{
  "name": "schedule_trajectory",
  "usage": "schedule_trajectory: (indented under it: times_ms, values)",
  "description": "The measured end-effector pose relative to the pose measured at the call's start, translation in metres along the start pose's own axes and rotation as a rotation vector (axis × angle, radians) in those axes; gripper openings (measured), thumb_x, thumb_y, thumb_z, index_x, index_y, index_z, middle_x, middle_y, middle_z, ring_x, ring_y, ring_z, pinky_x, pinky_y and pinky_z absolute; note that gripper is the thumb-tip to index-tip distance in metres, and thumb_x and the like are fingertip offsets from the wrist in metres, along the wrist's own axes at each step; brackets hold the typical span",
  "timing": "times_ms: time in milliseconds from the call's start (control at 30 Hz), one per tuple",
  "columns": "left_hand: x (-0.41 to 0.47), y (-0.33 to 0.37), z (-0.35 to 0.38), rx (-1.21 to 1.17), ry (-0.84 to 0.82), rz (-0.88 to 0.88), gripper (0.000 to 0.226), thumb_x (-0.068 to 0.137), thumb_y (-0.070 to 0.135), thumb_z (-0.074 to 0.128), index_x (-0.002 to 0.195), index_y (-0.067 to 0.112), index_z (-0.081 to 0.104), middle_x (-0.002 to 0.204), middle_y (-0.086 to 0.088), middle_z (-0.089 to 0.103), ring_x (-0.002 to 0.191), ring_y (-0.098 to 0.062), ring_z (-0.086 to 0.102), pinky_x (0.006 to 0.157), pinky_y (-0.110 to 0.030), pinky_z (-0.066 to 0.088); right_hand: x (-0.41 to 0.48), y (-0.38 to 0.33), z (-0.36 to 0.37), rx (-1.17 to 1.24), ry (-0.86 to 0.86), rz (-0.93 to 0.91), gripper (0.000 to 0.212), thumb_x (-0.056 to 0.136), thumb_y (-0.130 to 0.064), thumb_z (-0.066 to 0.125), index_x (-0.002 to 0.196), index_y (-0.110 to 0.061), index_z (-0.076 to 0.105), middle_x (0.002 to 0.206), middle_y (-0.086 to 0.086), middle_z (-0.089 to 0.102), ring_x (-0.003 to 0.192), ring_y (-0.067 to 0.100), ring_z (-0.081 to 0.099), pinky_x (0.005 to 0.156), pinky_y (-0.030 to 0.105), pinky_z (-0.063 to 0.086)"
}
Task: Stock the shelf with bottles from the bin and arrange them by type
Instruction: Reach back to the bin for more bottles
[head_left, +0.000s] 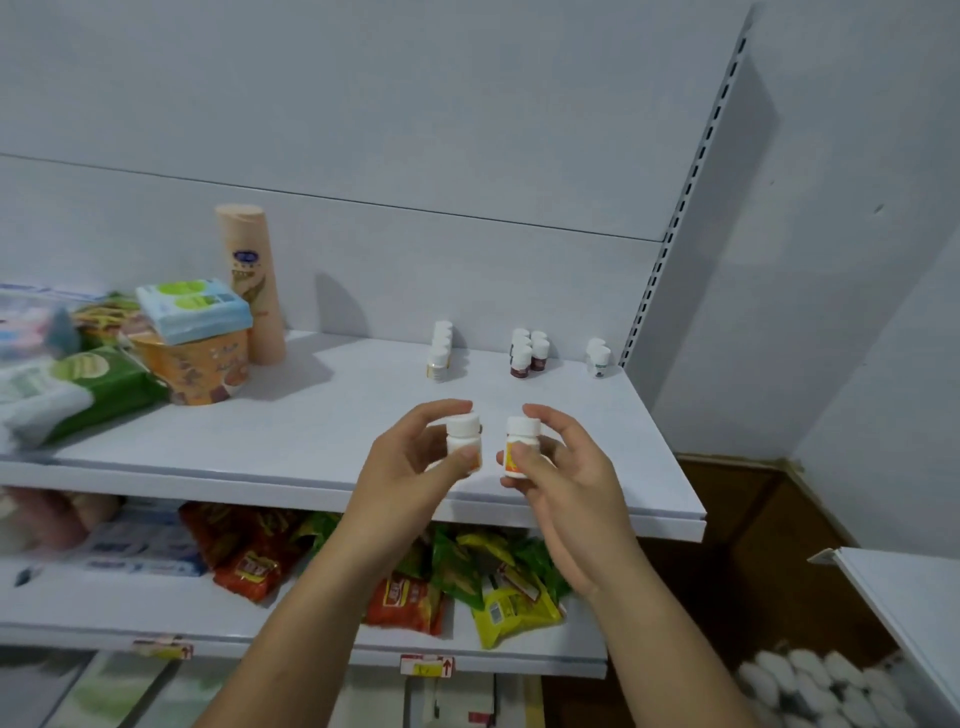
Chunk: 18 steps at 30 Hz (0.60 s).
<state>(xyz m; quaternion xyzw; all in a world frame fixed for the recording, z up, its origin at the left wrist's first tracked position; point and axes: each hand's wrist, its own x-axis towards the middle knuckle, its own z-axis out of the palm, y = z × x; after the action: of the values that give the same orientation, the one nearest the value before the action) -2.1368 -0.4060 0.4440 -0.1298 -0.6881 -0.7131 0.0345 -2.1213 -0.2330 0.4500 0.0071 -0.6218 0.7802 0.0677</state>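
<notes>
My left hand (410, 462) grips a small white bottle (464, 434) upright above the front of the white shelf (322, 415). My right hand (561, 467) grips a second small white bottle with a yellow-orange label (519, 441) beside it. At the back of the shelf stand three groups of small white-capped bottles: a row with yellowish labels (440, 351), a cluster with dark red labels (529, 352), and a pair with pale labels (597, 356). A bin with several white bottle caps (821, 686) shows at the bottom right.
A tall peach bottle (254, 280), an orange cup (200, 364) topped by a blue wipes pack (195, 309), and green packs (78, 389) crowd the shelf's left side. Snack bags (415, 587) fill the lower shelf. A brown cardboard box (737, 519) stands right of the shelving.
</notes>
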Motion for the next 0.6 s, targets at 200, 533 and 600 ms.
schedule_trajectory:
  times_ms: [200,533,600]
  values:
    - [0.083,-0.049,-0.007,0.319,0.118,0.02,0.039,0.098,0.024,0.073,0.136,0.026,0.063,0.12,0.012,0.073,0.108,-0.002,0.07,0.1,-0.031,0.057,0.089,0.04,0.006,-0.341,0.106,-0.079,0.037,0.097,-0.02,0.069,0.128,-0.039,0.062,0.125,-0.008,0.07,0.108,0.013,0.07,0.095,0.038,0.059]
    - [0.157,-0.103,-0.023,0.531,0.133,-0.027,0.022,0.094,0.021,0.071,0.114,0.03,0.069,0.108,0.013,0.073,0.101,-0.009,0.07,0.091,-0.031,0.056,0.182,0.091,0.02,-0.536,0.131,-0.04,0.023,0.102,-0.026,0.061,0.125,-0.022,0.06,0.115,-0.003,0.066,0.106,0.02,0.065,0.096,0.039,0.054]
    - [0.164,-0.104,-0.024,0.558,0.162,-0.013,0.016,0.095,0.027,0.068,0.111,0.029,0.07,0.105,0.014,0.073,0.099,-0.007,0.068,0.084,-0.025,0.053,0.194,0.093,0.024,-0.575,0.125,-0.058,0.022,0.104,-0.028,0.058,0.124,-0.019,0.059,0.111,-0.004,0.064,0.104,0.018,0.063,0.092,0.034,0.05]
